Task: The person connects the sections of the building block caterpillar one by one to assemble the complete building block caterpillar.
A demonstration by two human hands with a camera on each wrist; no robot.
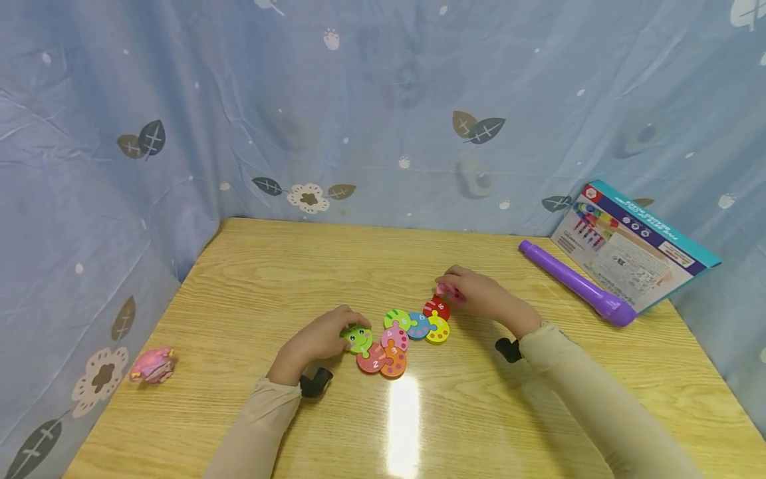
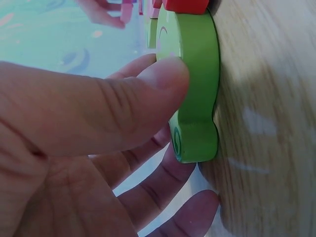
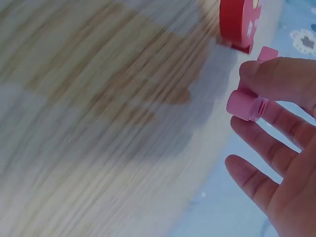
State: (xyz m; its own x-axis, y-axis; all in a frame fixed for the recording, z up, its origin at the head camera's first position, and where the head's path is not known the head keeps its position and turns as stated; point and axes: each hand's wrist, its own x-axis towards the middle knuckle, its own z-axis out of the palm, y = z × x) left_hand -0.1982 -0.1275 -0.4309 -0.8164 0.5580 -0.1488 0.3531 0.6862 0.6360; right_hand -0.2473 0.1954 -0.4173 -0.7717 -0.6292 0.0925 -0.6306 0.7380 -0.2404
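Note:
A winding row of linked, numbered caterpillar puzzle pieces lies on the wooden table [image 1: 287, 266]. At its left end my left hand [image 1: 317, 336] holds the green smiling head piece [image 1: 361, 340], thumb on its edge in the left wrist view. From the head run a reddish piece 2 [image 1: 370, 362], an orange piece 3 [image 1: 395, 368], then pink, green and blue ones to a yellow piece [image 1: 439, 330] and a red piece 8 [image 1: 435, 309]. Just beyond the red one, my right hand [image 1: 481, 294] pinches a pink puzzle piece [image 3: 238, 104], raised off the table in the right wrist view.
A printed puzzle box [image 1: 634, 249] leans at the back right, with a purple tube-like stick [image 1: 568, 278] lying before it. Near the table's left edge sits a small pink toy [image 1: 152, 365]. A blue patterned curtain [image 1: 383, 113] hangs behind and at the sides.

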